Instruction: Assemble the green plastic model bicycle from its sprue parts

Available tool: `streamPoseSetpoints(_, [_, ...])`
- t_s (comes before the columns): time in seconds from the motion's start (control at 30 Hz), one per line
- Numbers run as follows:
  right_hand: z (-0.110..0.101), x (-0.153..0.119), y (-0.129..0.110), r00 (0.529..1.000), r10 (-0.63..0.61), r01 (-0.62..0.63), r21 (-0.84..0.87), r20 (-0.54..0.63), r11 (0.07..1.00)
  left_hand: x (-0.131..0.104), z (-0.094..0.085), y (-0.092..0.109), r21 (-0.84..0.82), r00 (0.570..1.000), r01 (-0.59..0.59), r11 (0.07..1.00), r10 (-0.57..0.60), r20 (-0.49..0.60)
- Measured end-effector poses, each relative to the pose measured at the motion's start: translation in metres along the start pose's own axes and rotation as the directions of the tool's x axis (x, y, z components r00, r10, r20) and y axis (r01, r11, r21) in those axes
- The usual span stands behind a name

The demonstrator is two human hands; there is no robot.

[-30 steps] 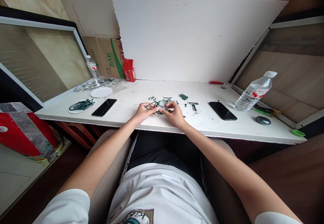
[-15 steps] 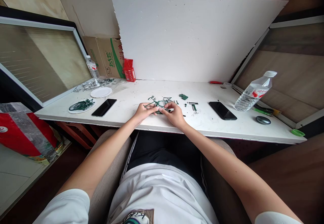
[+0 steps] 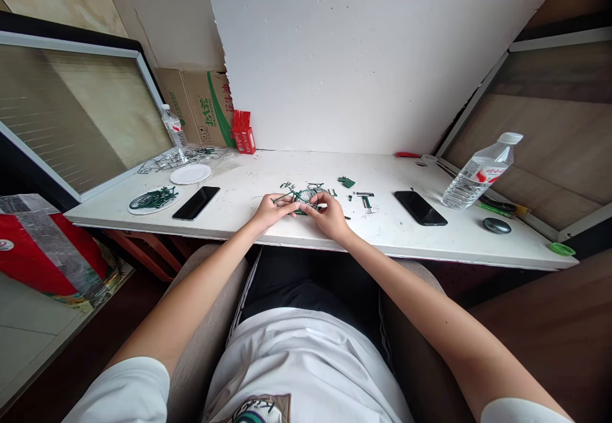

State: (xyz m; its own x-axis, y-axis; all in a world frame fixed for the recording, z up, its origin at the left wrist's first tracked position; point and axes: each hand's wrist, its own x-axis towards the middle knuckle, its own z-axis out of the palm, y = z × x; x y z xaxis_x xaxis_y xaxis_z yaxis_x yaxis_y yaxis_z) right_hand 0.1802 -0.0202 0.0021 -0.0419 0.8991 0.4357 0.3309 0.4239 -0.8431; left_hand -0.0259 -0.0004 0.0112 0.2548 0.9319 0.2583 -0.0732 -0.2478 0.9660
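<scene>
Close to the table's front edge, my left hand [image 3: 273, 213] and my right hand [image 3: 329, 216] meet over a small green model bicycle [image 3: 307, 195]. Its spoked wheel and thin frame show between the fingers; the lower part is hidden by them. My left thumb and fingers are closed on its left side. The right thumb and forefinger pinch it near the wheel, their tips almost touching the left thumb. Just beyond the hands lie loose green parts [image 3: 287, 185]. To the right are a green block-like piece [image 3: 346, 182] and a T-shaped green part [image 3: 366, 203].
Phones lie at left [image 3: 196, 203] and right [image 3: 421, 208]. A plate of green parts [image 3: 135, 209], a white plate [image 3: 190, 174] and part frames [image 3: 184, 159] are at left. Right stand a water bottle [image 3: 480, 174] and mouse [image 3: 496, 225]. A white board [image 3: 373, 72] leans behind.
</scene>
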Motion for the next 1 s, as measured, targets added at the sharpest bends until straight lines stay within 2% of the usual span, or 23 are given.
streamPoseSetpoints(0.37, [0.0006, 0.0025, 0.0029, 1.0, -0.005, 0.003, 0.112, 0.013, 0.994, 0.0006, -0.0008, 0.0018, -0.027, 0.999, 0.001, 1.0, 0.001, 0.046])
streamPoseSetpoints(0.83, [0.0008, 0.0025, 0.0008, 1.0, -0.005, 0.005, 0.083, -0.005, 0.997, 0.0001, -0.0009, -0.0017, -0.024, 0.998, 0.003, 1.0, -0.001, 0.063])
streamPoseSetpoints(1.0, [-0.0032, 0.0061, 0.0028, 0.997, -0.006, 0.013, 0.093, -0.073, 0.996, 0.0019, -0.002, -0.0005, -0.025, 1.0, -0.003, 1.0, 0.004, 0.031])
